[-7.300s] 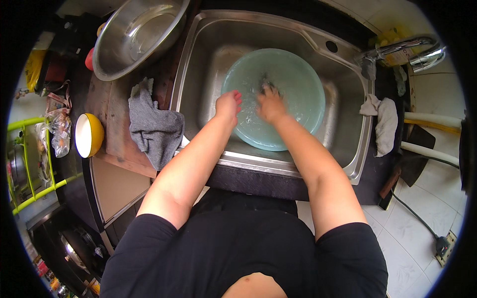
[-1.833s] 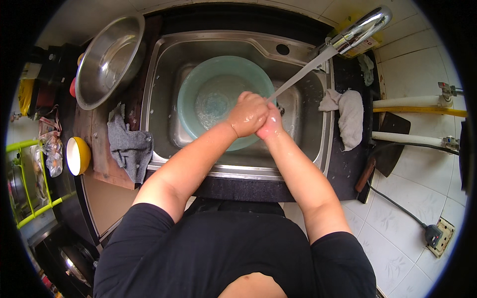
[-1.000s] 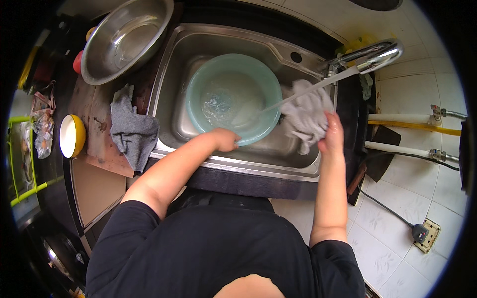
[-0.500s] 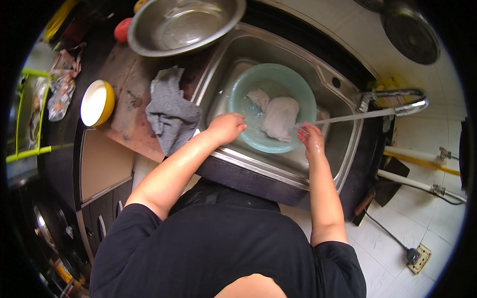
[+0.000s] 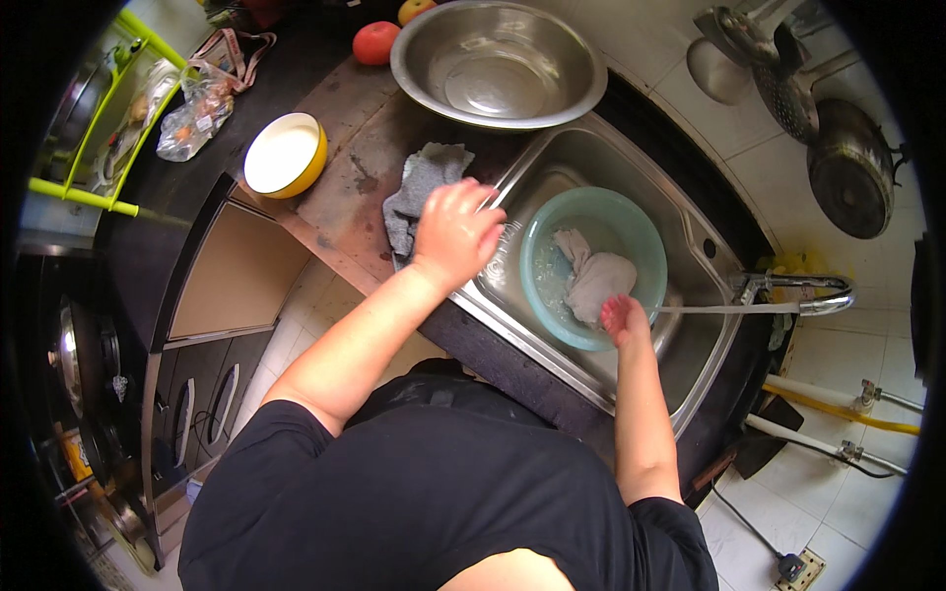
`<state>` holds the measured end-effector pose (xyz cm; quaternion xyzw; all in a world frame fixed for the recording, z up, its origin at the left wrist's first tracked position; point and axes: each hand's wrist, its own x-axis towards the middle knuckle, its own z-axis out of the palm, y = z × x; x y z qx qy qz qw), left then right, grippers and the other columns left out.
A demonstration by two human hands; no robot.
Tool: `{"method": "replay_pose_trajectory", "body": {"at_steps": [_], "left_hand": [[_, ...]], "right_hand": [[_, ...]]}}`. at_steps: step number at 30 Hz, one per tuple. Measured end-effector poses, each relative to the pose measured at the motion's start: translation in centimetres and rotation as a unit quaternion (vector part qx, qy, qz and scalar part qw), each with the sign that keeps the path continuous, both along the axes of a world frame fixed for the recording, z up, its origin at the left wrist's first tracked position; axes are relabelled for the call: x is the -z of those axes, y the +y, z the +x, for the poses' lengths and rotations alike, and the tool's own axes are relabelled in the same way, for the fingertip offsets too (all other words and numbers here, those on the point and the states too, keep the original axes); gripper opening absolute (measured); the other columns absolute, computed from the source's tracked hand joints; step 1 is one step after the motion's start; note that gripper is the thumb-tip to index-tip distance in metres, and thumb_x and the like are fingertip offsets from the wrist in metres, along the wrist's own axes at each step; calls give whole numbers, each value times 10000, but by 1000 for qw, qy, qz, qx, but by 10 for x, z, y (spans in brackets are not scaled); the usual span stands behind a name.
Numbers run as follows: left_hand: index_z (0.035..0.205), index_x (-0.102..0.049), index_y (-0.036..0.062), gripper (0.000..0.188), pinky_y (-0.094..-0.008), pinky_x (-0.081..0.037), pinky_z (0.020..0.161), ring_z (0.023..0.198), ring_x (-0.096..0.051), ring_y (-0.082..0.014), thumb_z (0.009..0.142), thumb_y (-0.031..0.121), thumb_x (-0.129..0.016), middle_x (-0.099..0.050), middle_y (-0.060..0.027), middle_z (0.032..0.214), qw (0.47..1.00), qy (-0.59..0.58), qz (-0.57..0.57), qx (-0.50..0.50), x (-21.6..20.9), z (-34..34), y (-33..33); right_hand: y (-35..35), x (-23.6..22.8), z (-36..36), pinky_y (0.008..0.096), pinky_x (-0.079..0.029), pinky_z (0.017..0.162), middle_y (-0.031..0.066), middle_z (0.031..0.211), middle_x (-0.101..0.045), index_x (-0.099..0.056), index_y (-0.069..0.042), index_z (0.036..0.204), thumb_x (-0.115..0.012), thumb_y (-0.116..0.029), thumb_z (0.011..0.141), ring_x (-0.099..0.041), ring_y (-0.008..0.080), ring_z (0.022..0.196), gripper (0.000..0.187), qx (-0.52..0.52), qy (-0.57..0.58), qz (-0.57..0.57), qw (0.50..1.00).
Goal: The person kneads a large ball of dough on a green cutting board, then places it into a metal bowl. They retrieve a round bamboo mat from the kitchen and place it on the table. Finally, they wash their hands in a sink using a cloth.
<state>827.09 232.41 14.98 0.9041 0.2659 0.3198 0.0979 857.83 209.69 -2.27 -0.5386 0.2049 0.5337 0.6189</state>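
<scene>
A pale green plastic basin (image 5: 533, 281) stands in the steel sink, holding water and a wet whitish cloth (image 5: 603, 282). My right hand (image 5: 627, 320) is at the basin's near right rim, where the tap's stream comes in; its fingers are extended and I see nothing held in them. Over the sink's left edge, my left hand (image 5: 459, 234) is slightly smeared by motion, fingers apart and nothing visible in it. Beneath and behind that hand, a grey cloth (image 5: 422, 182) lies on the counter, partly covered by it. Water runs from the chrome tap (image 5: 828, 295).
A large steel bowl (image 5: 583, 84) sits at the sink's far left corner. On the counter are a yellow bowl (image 5: 317, 169) with a white inside, a red fruit (image 5: 375, 43) and a plastic bag (image 5: 196, 118). A dark pan (image 5: 849, 177) hangs on the right wall.
The view has turned leftward. My left hand has gone from the basin's left rim to over the grey cloth. My right hand stays close to the basin's near right rim.
</scene>
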Motion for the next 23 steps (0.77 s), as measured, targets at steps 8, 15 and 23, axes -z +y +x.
{"method": "replay_pose_trajectory", "body": {"at_steps": [8, 15, 23], "left_hand": [[1074, -533, 146, 545, -421, -403, 826, 1027, -415, -316, 592, 298, -740, -446, -119, 1128, 962, 181, -93, -182, 15, -31, -9], [951, -583, 90, 331, -328, -460, 775, 862, -593, -235, 667, 234, -674, -619, -109, 909, 907, -34, -399, -128, 12, -20, -57], [1109, -516, 50, 491, -334, -401, 877, 974, -523, -210, 715, 257, -723, -543, -136, 1061, 926, -226, -184, -241, -15, -52, -5]], "right_hand": [[-12, -43, -49, 321, -479, 655, 115, 1007, -566, -460, -41, 1129, -487, -258, 853, -575, 233, 840, 352, -92, -109, -29, 989], [-39, -81, -58, 297, -459, 641, 102, 969, -578, -470, -44, 1092, -519, -260, 839, -573, 197, 808, 337, -182, -158, 18, 970], [-107, -78, -24, 318, -460, 675, 92, 1030, -541, -447, -72, 1141, -519, -313, 843, -553, 207, 842, 390, -153, -263, -67, 950]]}}
